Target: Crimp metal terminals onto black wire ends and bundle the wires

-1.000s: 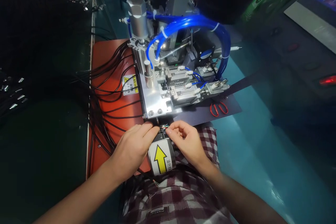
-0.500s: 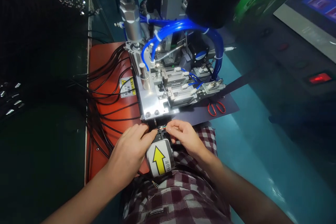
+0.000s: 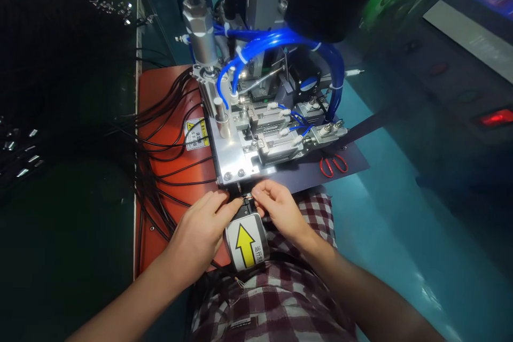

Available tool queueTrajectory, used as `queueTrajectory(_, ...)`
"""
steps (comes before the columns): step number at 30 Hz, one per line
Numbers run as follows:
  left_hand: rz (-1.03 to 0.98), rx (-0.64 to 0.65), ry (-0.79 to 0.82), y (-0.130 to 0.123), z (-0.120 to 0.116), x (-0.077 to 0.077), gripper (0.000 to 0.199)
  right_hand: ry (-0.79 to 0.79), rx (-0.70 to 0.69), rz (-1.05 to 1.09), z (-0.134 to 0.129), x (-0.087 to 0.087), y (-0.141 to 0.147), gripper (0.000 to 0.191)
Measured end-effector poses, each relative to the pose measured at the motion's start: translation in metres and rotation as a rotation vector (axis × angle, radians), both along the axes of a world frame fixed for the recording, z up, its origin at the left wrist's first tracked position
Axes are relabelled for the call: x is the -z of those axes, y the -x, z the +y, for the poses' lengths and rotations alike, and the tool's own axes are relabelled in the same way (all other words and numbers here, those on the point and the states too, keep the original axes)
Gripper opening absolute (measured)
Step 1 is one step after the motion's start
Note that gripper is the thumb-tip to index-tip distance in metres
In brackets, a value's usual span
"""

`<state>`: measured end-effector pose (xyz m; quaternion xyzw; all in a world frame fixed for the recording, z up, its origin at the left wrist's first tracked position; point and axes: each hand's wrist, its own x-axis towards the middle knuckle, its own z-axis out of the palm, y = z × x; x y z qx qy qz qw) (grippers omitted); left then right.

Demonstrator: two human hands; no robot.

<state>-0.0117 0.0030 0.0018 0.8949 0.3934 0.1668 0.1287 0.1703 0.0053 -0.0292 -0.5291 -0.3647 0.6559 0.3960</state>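
My left hand (image 3: 204, 222) is closed at the feed end of the bench machine, its thumb and forefinger pressed on a cable end that they mostly cover. Thin wires (image 3: 248, 196) come out beside the thumb tip. From the other side, my right hand (image 3: 278, 209) pinches these wires between thumb and forefinger. Both sets of fingertips nearly meet above a small black track (image 3: 246, 207). Just below it is a rounded cover (image 3: 247, 243) with a yellow arrow. The metal machine (image 3: 234, 155) stands directly beyond my fingers.
Many black cables (image 3: 156, 192) lie across the orange plate (image 3: 170, 83) at left. Blue air tubes (image 3: 280, 37) arch over the machine's cylinders. Red-handled scissors (image 3: 333, 165) rest on the dark plate at right. A control panel (image 3: 473, 37) with a screen stands far right.
My right fingertips have come slightly closer to the left ones, and less of the coloured wires shows between them. My left hand stays at the same spot on the machine.
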Motion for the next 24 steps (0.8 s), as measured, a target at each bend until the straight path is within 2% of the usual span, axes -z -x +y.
queueTrajectory(6,-0.028,-0.008,0.066,0.0,-0.001,0.0,0.034,-0.009,-0.01,-0.007,0.0,0.002,-0.001,0.028)
queueTrajectory(10,0.081,-0.06,0.098,-0.003,-0.005,-0.003,0.035,0.063,-0.05,0.119,0.002,0.008,-0.003,0.028)
queueTrajectory(13,0.147,-0.072,0.141,-0.006,-0.007,-0.004,0.037,0.092,-0.078,0.136,0.002,0.009,-0.005,0.03)
queueTrajectory(18,0.115,-0.03,0.119,-0.011,-0.007,-0.004,0.043,0.06,-0.015,0.126,0.001,0.009,-0.004,0.034)
queueTrajectory(24,0.112,-0.039,0.156,-0.011,-0.006,-0.003,0.04,-0.019,0.003,0.006,0.001,0.008,0.001,0.033)
